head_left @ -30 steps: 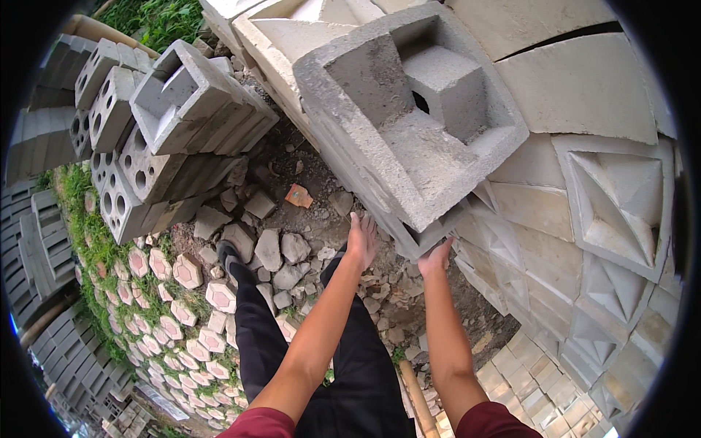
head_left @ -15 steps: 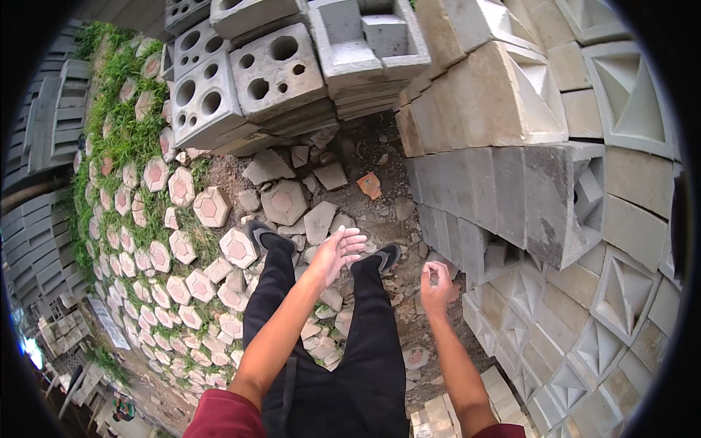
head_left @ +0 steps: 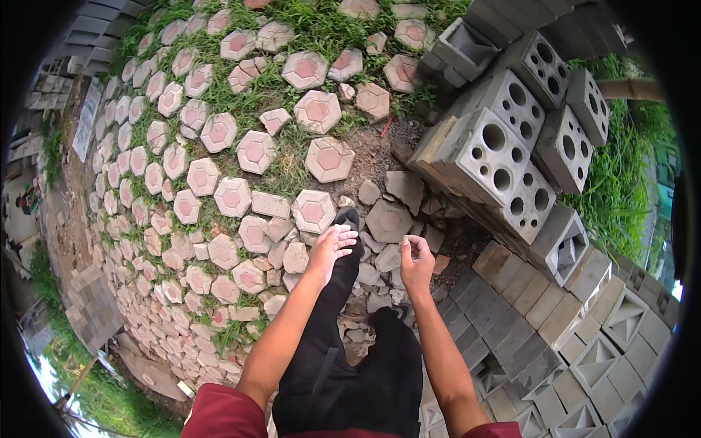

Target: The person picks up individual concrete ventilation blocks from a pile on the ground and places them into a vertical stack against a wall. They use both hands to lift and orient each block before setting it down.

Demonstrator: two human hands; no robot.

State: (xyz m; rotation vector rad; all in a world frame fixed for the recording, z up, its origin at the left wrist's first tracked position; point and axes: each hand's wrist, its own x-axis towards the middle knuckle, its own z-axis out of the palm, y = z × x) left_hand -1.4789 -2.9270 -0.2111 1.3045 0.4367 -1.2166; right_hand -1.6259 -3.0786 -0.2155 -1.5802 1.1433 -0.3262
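My left hand (head_left: 334, 248) is held out in front of my body, palm partly turned inward and fingers stretched, with nothing in it. To its right, my right hand (head_left: 417, 263) is raised with its fingers curled in toward the thumb; no object shows in it. Neither hand touches anything. Below them are my black-trousered legs, one foot (head_left: 347, 217) set forward beside a hexagonal paving block (head_left: 314, 211) with a pink centre. Another hexagonal block (head_left: 388, 221), dusty grey, lies among broken pieces just beyond my right hand.
Rows of hexagonal blocks (head_left: 255, 152) lie over grass and soil ahead and to the left. Stacked concrete blocks with round holes (head_left: 493, 157) rise at the right. Nearer on the right stand stacks of ventilation blocks (head_left: 606, 358). Loose rubble (head_left: 367, 274) covers the ground around my feet.
My view has swung left, bringing more hexagonal blocks in and shifting the holed stack to the right. My feet have stepped. Both hands stay raised, now closer together, without picking anything up.
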